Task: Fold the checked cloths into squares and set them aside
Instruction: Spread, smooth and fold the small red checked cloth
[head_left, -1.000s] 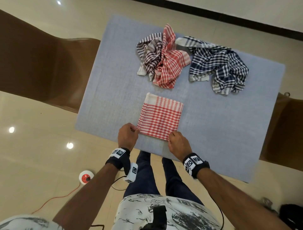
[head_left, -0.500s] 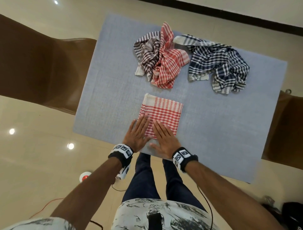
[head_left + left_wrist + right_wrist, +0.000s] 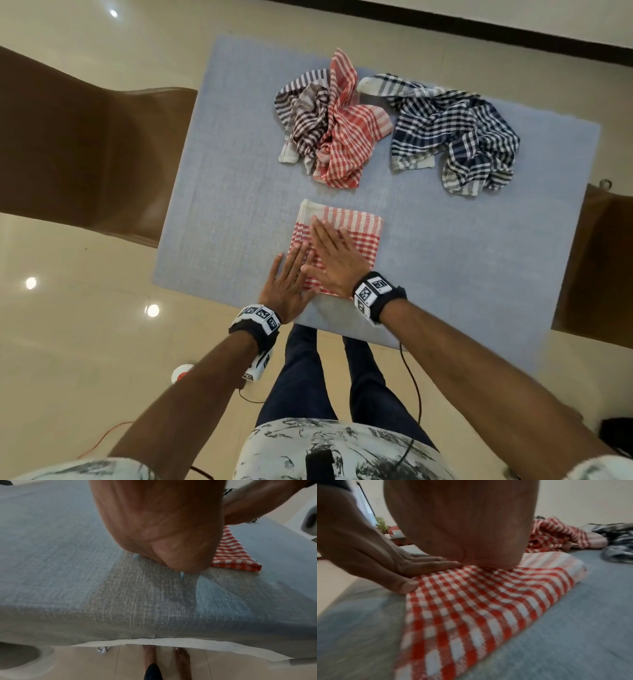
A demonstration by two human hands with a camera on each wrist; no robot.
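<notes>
Since half a second ago both flat hands have slid farther up the folded red checked cloth (image 3: 359, 236): right hand (image 3: 334, 257) leading, left hand (image 3: 287, 284) at its near-left edge, grip on nothing. Blue-grey desk (image 3: 233, 171); glossy beige floor (image 3: 68, 308).

The bench (image 3: 239, 205), covered in blue-grey fabric, carries a folded red checked cloth (image 3: 359, 229) near its near edge. At the far side lie a crumpled brown-and-red pile of cloths (image 3: 329, 126) and, just right of it, a crumpled navy checked cloth (image 3: 455, 133).
</notes>
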